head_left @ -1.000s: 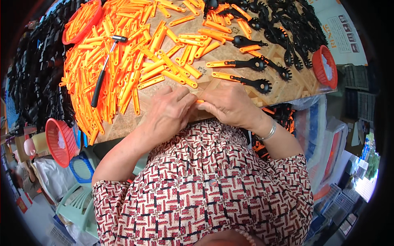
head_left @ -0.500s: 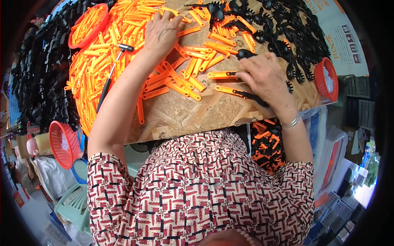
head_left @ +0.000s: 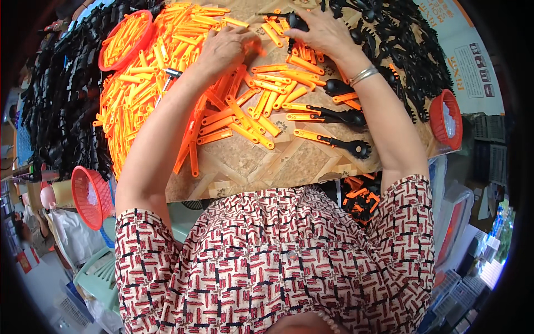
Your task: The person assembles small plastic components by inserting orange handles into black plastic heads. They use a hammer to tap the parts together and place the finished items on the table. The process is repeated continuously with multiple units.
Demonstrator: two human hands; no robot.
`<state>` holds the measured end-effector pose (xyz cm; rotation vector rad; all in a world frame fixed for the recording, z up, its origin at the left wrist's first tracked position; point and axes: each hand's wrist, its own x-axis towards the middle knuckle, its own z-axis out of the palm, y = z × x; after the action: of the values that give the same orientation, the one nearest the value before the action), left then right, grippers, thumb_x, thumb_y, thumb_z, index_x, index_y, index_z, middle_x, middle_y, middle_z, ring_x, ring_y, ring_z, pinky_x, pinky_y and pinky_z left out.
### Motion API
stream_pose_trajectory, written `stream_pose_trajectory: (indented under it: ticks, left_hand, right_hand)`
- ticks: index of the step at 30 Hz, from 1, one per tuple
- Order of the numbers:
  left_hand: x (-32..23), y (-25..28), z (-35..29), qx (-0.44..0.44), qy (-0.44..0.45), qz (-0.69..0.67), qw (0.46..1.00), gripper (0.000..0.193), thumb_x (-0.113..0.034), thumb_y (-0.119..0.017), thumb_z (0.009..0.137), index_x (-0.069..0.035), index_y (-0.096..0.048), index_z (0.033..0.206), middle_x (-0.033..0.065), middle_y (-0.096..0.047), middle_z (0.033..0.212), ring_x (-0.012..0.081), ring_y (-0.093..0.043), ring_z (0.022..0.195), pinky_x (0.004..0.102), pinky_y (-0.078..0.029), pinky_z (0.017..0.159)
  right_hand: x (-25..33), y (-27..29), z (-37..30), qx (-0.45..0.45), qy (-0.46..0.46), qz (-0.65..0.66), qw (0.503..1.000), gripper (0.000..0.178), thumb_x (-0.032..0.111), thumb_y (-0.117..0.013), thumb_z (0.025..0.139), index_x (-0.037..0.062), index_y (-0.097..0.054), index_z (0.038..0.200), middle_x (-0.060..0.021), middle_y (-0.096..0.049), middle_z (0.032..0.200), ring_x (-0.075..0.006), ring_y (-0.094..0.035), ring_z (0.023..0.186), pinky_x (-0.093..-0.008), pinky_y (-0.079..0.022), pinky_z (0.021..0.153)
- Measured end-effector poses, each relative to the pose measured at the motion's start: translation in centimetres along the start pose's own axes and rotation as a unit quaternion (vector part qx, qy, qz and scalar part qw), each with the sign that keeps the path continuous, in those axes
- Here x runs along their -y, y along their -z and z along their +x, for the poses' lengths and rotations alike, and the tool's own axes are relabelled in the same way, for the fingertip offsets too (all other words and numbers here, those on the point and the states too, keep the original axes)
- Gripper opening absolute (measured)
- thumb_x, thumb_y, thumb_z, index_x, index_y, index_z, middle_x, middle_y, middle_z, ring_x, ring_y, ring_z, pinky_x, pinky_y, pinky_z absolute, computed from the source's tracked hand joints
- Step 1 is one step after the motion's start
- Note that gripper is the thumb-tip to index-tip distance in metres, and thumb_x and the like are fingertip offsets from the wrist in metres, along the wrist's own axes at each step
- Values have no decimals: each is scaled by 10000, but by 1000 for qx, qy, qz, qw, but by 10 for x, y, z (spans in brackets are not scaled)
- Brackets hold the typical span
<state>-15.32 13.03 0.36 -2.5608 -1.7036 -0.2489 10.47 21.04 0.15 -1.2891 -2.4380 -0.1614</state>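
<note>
My left hand is curled at the edge of a big heap of orange plastic handles, with a motion-blurred orange handle at its fingertips. My right hand reaches to the far side of the table, thumb and fingers spread around a black utensil head lying there. Nearer me lies a black slotted spoon joined to an orange handle. Just beyond it is a black spoon with orange handles beside it. More loose orange handles lie between my arms.
A hammer lies on the heap, partly behind my left forearm. Black utensil heads cover the right side; black parts are piled far left. Red baskets stand at the right edge, on the heap and lower left.
My right hand has left the spoons at the near right and moved up and away to the black head. My left hand has shifted slightly nearer, with a blurred handle now at its fingers.
</note>
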Motion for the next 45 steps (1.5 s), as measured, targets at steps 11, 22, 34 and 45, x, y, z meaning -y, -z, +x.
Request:
stream_pose_trajectory:
  ticks: [11, 22, 34, 45]
  left_hand:
    - [24, -48, 67, -90, 12, -131, 987, 428, -124, -599, 885, -227, -687, 1291, 91, -739, 1073, 331, -659, 1037, 454, -499, 925]
    - [-14, -23, 50, -3, 38, -205, 978, 222, -167, -596, 975, -111, -739, 1136, 86, -725, 1116, 286, -635, 1120, 390, -484, 994]
    - [-7, -14, 48, -42, 42, -121, 991, 263, -327, -675, 908, -153, -765, 1083, 127, -737, 976, 324, -690, 944, 440, -525, 851]
    - [-64, -35, 72, 48, 114, 25, 992, 250, -331, -668, 859, -155, -768, 1007, 106, -757, 900, 306, -722, 930, 423, -546, 844]
  right_hand:
    - [-53, 10, -37, 37, -119, 223, 967, 397, 123, -536, 887, 98, -659, 1263, -178, -697, 1156, -350, -663, 1084, -406, -517, 970]
    - [-85, 15, -67, -35, -279, 638, 717, 389, 3, -436, 967, -68, -572, 1324, -172, -632, 1239, -311, -725, 952, -388, -630, 848]
    - [-83, 33, -96, -13, -245, 804, 542, 403, 20, -523, 964, -66, -526, 1358, -246, -657, 1207, -325, -703, 1060, -408, -611, 915]
    - [-38, 40, -114, 21, -270, 783, 559, 190, 101, -645, 968, -47, -672, 1085, -109, -711, 941, -222, -746, 816, -334, -647, 756]
